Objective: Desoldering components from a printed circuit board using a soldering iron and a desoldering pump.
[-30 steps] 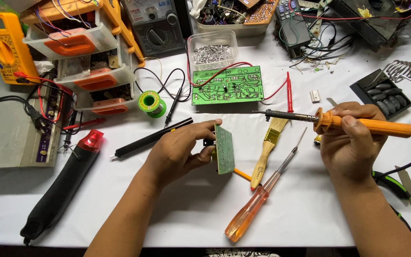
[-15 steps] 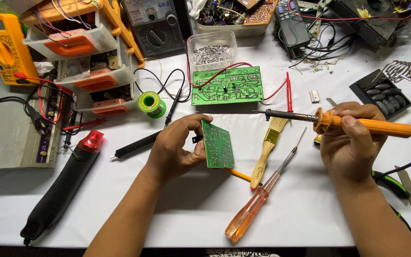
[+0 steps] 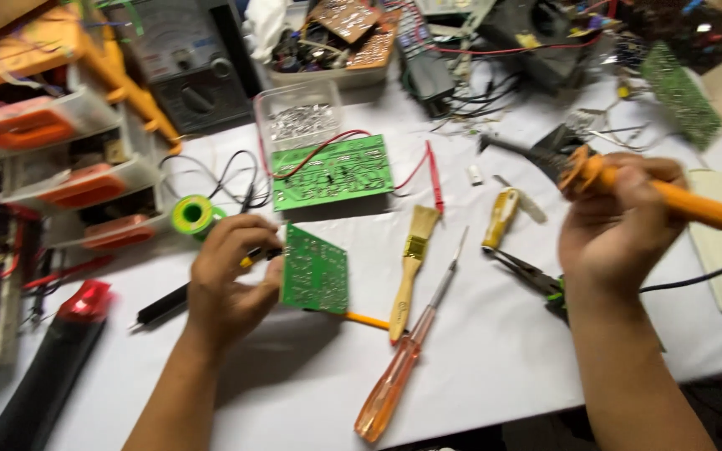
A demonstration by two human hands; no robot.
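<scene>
now the left hand (image 3: 226,280) has tipped the small green board (image 3: 317,270) face-up, still gripping it; the right hand (image 3: 613,224), fist closed round the soldering iron (image 3: 628,179), has lifted farther off.

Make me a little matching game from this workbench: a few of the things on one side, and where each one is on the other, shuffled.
Things:
1. small green circuit board
2. soldering iron
3. paintbrush
4. solder spool

Places:
A. lying flat on the white table, between the two hands
B. held in the right hand
C. held tilted in the left hand
D. on the table beside the stacked organiser boxes

Pairs: 1-C, 2-B, 3-A, 4-D
</scene>
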